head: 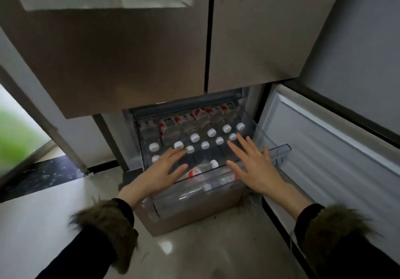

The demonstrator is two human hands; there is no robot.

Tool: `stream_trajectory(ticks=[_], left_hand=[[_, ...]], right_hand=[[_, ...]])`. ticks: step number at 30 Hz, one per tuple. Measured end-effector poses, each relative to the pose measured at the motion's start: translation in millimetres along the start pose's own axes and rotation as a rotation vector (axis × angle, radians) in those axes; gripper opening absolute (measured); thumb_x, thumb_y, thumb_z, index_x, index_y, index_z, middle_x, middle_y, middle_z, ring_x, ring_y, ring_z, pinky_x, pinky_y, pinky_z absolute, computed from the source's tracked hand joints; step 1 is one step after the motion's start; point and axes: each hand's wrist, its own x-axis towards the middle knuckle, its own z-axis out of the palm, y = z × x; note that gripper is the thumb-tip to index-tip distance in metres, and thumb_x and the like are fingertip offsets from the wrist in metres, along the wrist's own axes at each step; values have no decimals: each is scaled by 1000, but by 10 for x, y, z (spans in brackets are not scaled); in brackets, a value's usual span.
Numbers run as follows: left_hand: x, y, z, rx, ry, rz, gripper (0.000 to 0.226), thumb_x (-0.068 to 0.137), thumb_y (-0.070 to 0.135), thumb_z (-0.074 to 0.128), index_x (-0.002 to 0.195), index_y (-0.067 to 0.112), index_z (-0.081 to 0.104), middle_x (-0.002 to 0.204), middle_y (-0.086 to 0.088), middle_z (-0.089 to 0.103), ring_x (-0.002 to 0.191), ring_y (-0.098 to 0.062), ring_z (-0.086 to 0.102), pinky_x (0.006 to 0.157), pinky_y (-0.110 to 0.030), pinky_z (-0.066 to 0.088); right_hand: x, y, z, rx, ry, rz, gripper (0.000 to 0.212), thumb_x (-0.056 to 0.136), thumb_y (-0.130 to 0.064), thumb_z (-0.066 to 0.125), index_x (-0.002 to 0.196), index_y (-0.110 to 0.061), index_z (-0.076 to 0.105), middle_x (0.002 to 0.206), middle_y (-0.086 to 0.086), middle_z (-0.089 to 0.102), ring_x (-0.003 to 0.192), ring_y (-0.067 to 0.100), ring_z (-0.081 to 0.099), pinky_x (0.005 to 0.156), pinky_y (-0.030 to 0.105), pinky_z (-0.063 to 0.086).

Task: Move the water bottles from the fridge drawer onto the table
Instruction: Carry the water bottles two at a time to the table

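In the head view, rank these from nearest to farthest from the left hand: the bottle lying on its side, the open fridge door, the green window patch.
From the left hand:
1. Lying bottle, just right of its fingers.
2. Open fridge door, far right.
3. Green window patch, far left edge.

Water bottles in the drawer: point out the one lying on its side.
The clear plastic bottle with the red label at the drawer's front, between both hands, lies flat with its white cap pointing right; the other white-capped bottles stand upright.
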Motion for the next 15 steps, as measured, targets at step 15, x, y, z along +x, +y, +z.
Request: stream_trajectory(ticks=[15], left_hand=[[1498,-17,682,-88,-387,-295,36,91,32,54,121,14,56,120,-6,61,107,-21,58,94,-30,45]], right_hand=[[1051,821,372,67,-338,-117,60,95,-53,30,148,-33,8,158,-5,1,145,13,-1,115,55,-3]])
